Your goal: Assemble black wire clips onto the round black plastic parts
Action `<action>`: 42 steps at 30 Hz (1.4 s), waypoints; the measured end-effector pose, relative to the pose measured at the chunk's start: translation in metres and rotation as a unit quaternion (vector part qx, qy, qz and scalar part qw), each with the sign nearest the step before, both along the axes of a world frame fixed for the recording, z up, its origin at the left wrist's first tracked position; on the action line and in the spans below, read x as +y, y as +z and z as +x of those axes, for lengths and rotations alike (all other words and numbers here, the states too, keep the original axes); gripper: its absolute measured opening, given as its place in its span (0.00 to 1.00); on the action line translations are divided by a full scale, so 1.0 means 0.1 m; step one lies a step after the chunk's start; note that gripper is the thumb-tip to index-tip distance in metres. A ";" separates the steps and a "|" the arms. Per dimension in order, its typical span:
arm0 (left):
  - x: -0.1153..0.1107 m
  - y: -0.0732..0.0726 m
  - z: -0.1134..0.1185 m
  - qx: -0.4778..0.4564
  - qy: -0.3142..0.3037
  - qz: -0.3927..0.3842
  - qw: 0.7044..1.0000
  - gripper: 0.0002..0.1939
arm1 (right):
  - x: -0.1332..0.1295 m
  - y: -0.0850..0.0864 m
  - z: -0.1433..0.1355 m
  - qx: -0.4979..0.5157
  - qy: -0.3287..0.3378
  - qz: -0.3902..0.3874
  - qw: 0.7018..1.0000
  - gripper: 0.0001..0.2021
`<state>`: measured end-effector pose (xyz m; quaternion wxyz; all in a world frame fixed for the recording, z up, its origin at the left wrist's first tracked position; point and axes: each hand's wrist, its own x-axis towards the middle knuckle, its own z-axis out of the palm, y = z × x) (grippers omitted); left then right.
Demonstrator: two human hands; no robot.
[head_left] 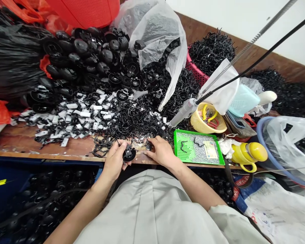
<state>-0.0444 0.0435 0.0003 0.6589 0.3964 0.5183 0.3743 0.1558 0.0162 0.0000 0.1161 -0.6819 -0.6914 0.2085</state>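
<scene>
My left hand (116, 156) is closed around a round black plastic part (129, 154), held just above the front edge of the bench. Its flat disc side and some small fittings show between thumb and fingers. To the right, my right hand (161, 150) rests low over the bench, thumb and forefinger curled around a small dark piece (149, 146) whose kind I cannot make out. Just beyond both hands lies a heap of thin black plastic clips (132, 122). Left of it spreads a pile of small white-and-black pieces (85, 114).
Black domed parts (81, 46) are heaped at the back beside a clear plastic bag (162, 30). A grey electric screwdriver (183, 112) hangs at the right. Near it are a green tray (190, 159), a yellow basket (208, 127) and a yellow flask (246, 154).
</scene>
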 end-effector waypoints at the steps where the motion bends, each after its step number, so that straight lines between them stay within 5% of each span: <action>1: 0.00 0.01 0.00 0.000 0.000 -0.002 1.000 0.17 | 0.02 0.03 0.00 0.028 -0.008 0.017 0.999 0.27; 5: 0.02 0.02 0.01 0.011 0.002 -0.002 1.000 0.17 | 0.09 0.17 0.07 0.093 -0.066 0.116 0.987 0.27; 9: -0.01 -0.02 0.05 0.016 -0.008 0.001 1.000 0.17 | 0.13 0.20 0.17 0.086 -0.089 0.057 0.991 0.22; 13: -0.07 -0.11 0.10 0.011 -0.019 -0.003 1.000 0.19 | 0.15 0.19 0.14 0.267 -0.168 0.102 0.943 0.25; 16: -0.09 -0.12 0.12 -0.004 -0.009 0.000 1.000 0.18 | 0.17 0.17 0.11 0.509 -0.205 -0.024 0.836 0.25; 20: -0.06 -0.07 0.13 -0.030 -0.004 -0.006 1.000 0.18 | 0.16 0.13 0.10 0.771 -0.216 -0.195 0.567 0.29; 22: -0.04 -0.04 0.13 -0.043 0.004 -0.020 0.999 0.18 | 0.13 0.13 0.08 0.815 -0.200 -0.217 0.498 0.29; 24: -0.03 -0.02 0.14 -0.050 0.012 -0.034 0.998 0.17 | 0.10 0.15 0.05 0.830 -0.184 -0.226 0.476 0.30; 26: -0.02 -0.01 0.15 -0.047 0.015 -0.043 0.998 0.17 | 0.08 0.17 0.01 0.816 -0.179 -0.203 0.511 0.31; 30: -0.03 0.00 0.17 -0.045 0.015 -0.042 0.998 0.18 | 0.06 0.17 -0.03 0.631 -0.216 -0.012 0.745 0.27; 32: -0.04 0.00 0.16 -0.056 0.013 -0.046 0.997 0.19 | 0.03 0.16 -0.04 0.523 -0.211 0.054 0.824 0.28; 37: -0.06 0.01 0.15 -0.110 -0.012 -0.064 0.992 0.24 | -0.12 0.20 -0.08 0.326 -0.049 0.131 0.935 0.26; 42: -0.08 -0.01 0.15 -0.117 -0.040 -0.063 0.990 0.28 | -0.14 0.24 -0.13 0.165 0.107 0.171 0.965 0.29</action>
